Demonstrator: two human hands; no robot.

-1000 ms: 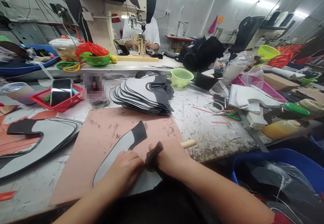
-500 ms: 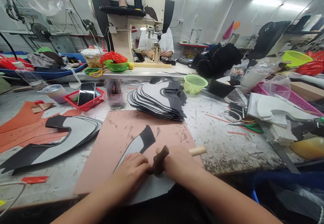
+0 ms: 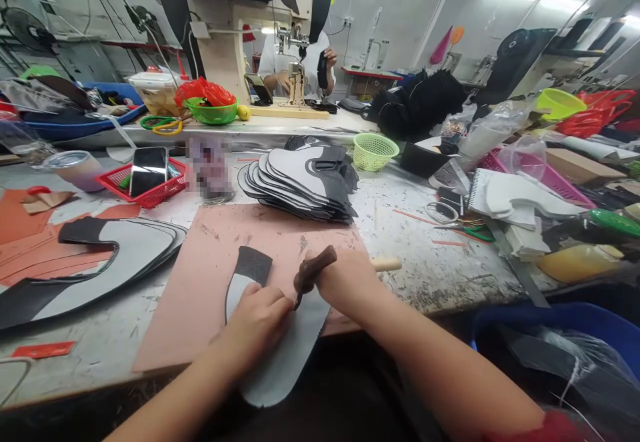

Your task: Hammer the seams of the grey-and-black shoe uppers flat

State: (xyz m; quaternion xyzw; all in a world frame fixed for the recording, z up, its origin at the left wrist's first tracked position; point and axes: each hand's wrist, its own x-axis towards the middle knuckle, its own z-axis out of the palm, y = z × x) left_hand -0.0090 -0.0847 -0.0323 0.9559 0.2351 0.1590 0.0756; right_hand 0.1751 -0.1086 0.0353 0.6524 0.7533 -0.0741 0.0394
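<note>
A curved grey piece with a black end (image 3: pixel 254 264) lies on the pink board (image 3: pixel 190 295) and hangs over its near edge. My left hand (image 3: pixel 260 315) rests on this piece, fingers bent together; what they grip, if anything, is hidden. Closed around a hammer with a dark head (image 3: pixel 315 269) and pale wooden handle, my right hand (image 3: pixel 347 289) is just right of my left. Under the hammer head a thin dark tip touches the piece. Behind the board sits a stack of grey and black pieces (image 3: pixel 300 179); more such pieces (image 3: pixel 125 262) lie at the left.
A red basket with a phone (image 3: pixel 149 172), a green basket (image 3: pixel 375 152) and a sewing machine (image 3: pixel 295 62) stand farther back. A person (image 3: pixel 270 62) sits behind the machine. Scissors (image 3: pixel 475 230) and a notebook (image 3: pixel 480 192) lie right. A blue bin (image 3: pixel 590 315) is at lower right.
The grey piece has turned and slid toward me, its rounded end now over the edge. Both hands have shifted slightly with it. The view has tilted down; the person behind has raised a hand.
</note>
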